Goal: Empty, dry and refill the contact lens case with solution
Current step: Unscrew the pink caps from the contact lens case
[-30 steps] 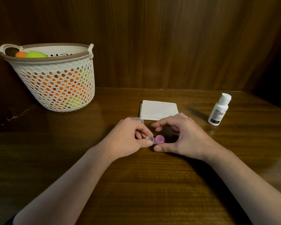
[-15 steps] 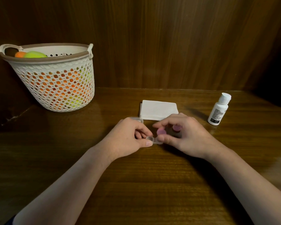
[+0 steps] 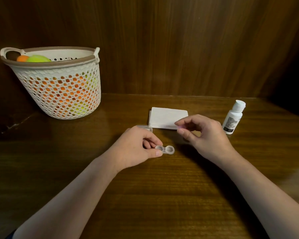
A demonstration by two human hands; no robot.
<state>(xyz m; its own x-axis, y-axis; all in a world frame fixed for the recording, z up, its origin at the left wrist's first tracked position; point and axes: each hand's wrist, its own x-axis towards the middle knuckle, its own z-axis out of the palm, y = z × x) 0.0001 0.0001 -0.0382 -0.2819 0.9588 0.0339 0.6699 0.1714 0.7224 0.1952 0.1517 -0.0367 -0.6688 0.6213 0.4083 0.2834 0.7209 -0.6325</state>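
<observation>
On the dark brown wooden tabletop, the left hand pinches the left end of a small clear plastic contact lens case between thumb and curled fingers; its grip is clamped on the case. Both round wells of the case face up with no caps on them, and the case sits low over the tabletop, in front of the person.

The right hand is raised just to the right and farther back, apart from the case. Its grip is closed on a small pink cap, pinched between thumb and forefinger, with only a sliver of pink showing.

Just behind the left hand lies a small clear lid-like piece, mostly hidden. Behind both hands lies a folded stack of white paper tissues. To the right of the tissues stands a small white plastic solution bottle, capped and upright. At the far left sits a white perforated plastic basket holding orange and yellow-green balls.
</observation>
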